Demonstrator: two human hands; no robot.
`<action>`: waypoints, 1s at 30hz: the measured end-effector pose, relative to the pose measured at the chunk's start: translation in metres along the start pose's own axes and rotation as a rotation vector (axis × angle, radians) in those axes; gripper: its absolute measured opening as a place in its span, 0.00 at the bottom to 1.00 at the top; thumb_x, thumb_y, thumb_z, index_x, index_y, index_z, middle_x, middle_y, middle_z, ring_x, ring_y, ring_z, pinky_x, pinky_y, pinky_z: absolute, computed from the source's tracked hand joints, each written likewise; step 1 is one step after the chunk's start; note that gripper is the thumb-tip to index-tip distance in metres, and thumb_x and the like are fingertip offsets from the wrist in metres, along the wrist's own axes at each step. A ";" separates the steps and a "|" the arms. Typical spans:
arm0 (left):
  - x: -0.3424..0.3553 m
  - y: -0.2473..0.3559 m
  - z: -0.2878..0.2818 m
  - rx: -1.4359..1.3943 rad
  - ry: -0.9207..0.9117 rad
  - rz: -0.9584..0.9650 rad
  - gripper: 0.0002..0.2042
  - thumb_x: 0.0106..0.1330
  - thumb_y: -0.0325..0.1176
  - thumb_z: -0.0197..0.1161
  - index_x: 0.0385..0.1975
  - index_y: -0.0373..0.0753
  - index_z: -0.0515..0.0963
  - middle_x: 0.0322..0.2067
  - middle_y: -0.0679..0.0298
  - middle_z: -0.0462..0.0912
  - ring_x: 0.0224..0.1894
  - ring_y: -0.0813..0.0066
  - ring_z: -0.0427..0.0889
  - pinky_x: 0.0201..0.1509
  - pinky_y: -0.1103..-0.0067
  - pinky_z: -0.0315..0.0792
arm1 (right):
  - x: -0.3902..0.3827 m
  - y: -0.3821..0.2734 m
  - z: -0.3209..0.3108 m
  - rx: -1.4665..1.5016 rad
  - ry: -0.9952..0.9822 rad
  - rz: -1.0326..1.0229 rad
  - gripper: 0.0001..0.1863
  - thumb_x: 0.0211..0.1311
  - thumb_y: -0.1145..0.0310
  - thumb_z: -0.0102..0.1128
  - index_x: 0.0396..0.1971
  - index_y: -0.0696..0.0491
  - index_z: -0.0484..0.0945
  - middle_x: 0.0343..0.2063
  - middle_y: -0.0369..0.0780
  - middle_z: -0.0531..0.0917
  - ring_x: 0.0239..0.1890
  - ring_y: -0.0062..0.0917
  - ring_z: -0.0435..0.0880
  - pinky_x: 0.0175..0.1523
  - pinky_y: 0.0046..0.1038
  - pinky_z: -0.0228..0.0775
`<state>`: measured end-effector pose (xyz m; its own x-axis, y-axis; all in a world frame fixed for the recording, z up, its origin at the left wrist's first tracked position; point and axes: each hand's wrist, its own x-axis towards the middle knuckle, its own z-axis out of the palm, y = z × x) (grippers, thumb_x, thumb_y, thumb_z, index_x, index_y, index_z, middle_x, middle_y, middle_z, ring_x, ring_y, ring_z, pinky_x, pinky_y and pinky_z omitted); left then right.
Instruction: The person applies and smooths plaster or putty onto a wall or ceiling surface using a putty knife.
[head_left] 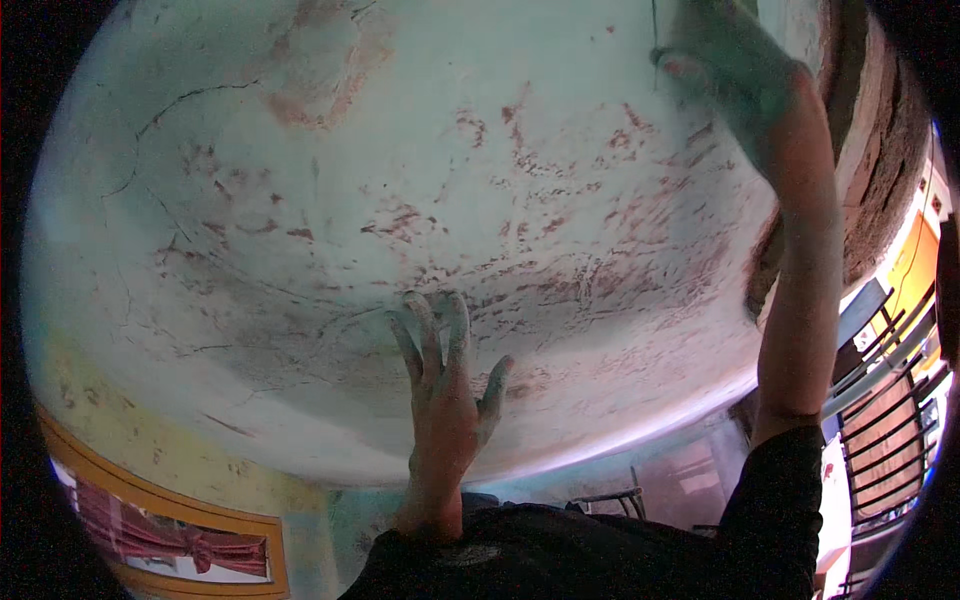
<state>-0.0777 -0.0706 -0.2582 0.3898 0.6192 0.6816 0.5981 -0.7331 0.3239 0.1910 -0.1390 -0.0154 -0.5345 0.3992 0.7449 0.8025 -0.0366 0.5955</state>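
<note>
Head view: a broad pale plaster surface (pixel 450 60) fills most of the field, bowed by the lens, with scattered reddish-brown marks (pixel 400 222) across its middle and a thin crack (pixel 180 103) at upper left; a rough brown edge (pixel 875 190) borders it at right. Lower left, an orange window frame (pixel 277 550) surrounds a knotted red curtain (pixel 205 550); far right, a dark barred railing (pixel 850 470). Left hand (pixel 445 400) reaches up at centre, grip wide, fingers spread, fingertips at the marked zone; contact cannot be confirmed, nothing visible held. Right hand (pixel 735 85) is raised at upper right, in front of the same surface, partly cut by the upper rim; thumb visible, grip width and any held object cannot be told. Black sleeve (pixel 770 500) ends near the right elbow
</note>
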 end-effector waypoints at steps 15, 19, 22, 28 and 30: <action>-0.007 0.013 0.003 -0.529 0.039 0.067 0.23 0.66 0.33 0.65 0.61 0.34 0.75 0.67 0.47 0.68 0.70 0.49 0.66 0.71 0.60 0.61 | -0.210 -0.194 0.036 2.404 0.506 1.152 0.38 0.70 0.33 0.41 0.62 0.52 0.71 0.10 0.27 0.54 0.08 0.15 0.49 0.16 0.22 0.45; -0.014 0.039 0.027 -0.933 -0.050 -0.111 0.22 0.65 0.31 0.68 0.58 0.31 0.75 0.59 0.46 0.77 0.61 0.57 0.76 0.60 0.67 0.73 | -0.213 -0.238 0.025 3.167 0.732 0.965 0.40 0.70 0.31 0.35 0.64 0.50 0.67 0.11 0.27 0.53 0.10 0.15 0.51 0.18 0.22 0.46; -0.015 0.040 0.042 -0.957 -0.145 -0.153 0.20 0.64 0.31 0.70 0.53 0.30 0.77 0.51 0.49 0.81 0.53 0.66 0.82 0.52 0.74 0.76 | -0.217 -0.253 0.022 3.342 0.602 1.060 0.49 0.65 0.25 0.31 0.68 0.53 0.63 0.11 0.26 0.55 0.11 0.15 0.52 0.19 0.22 0.48; -0.013 0.026 0.055 -1.024 -0.365 -0.395 0.15 0.62 0.33 0.73 0.42 0.31 0.80 0.36 0.60 0.86 0.37 0.77 0.84 0.42 0.80 0.77 | -0.220 -0.251 0.015 2.748 -0.057 1.535 0.60 0.60 0.18 0.23 0.69 0.61 0.60 0.10 0.32 0.62 0.08 0.15 0.51 0.14 0.22 0.43; -0.017 0.025 0.058 -1.018 -0.381 -0.437 0.14 0.62 0.34 0.73 0.40 0.31 0.81 0.34 0.61 0.86 0.35 0.79 0.83 0.41 0.81 0.77 | -0.222 -0.250 0.016 2.456 -0.182 1.741 0.60 0.59 0.17 0.19 0.57 0.65 0.69 0.10 0.34 0.65 0.08 0.17 0.56 0.14 0.22 0.48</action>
<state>-0.0287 -0.0824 -0.2998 0.5780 0.7918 0.1973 -0.0361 -0.2167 0.9756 0.1136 -0.2044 -0.3344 0.0536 0.9971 -0.0542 -0.6908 -0.0022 -0.7230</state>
